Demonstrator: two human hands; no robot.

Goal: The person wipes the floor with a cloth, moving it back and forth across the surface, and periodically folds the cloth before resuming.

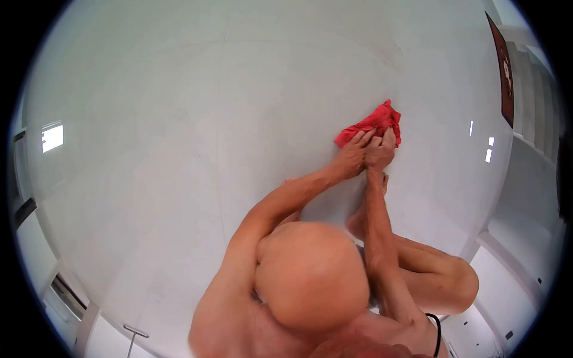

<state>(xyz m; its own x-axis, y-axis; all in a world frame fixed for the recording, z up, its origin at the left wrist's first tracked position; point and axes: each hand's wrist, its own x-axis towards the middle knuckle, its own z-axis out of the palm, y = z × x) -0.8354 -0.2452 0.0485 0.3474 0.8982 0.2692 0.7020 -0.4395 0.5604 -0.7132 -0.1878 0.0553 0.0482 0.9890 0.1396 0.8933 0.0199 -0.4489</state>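
A crumpled red cloth (382, 116) lies on the pale, glossy floor (149, 209), right of the middle of the head view. My left hand (351, 158) presses on its near edge, its fingers bent over the fabric. Right beside it, touching it, my right hand (380, 153) grips a bunched part of the same cloth with curled fingers. Both forearms reach forward around my bent knee (313, 271). The fingertips are partly lost in the folds.
A bare foot (357, 224) rests on the floor behind my right wrist. A dark red patterned panel (504, 68) stands at the upper right, near pale steps (531, 89). White fittings line the lower right. A thin T-shaped metal handle (136, 332) shows at the lower left.
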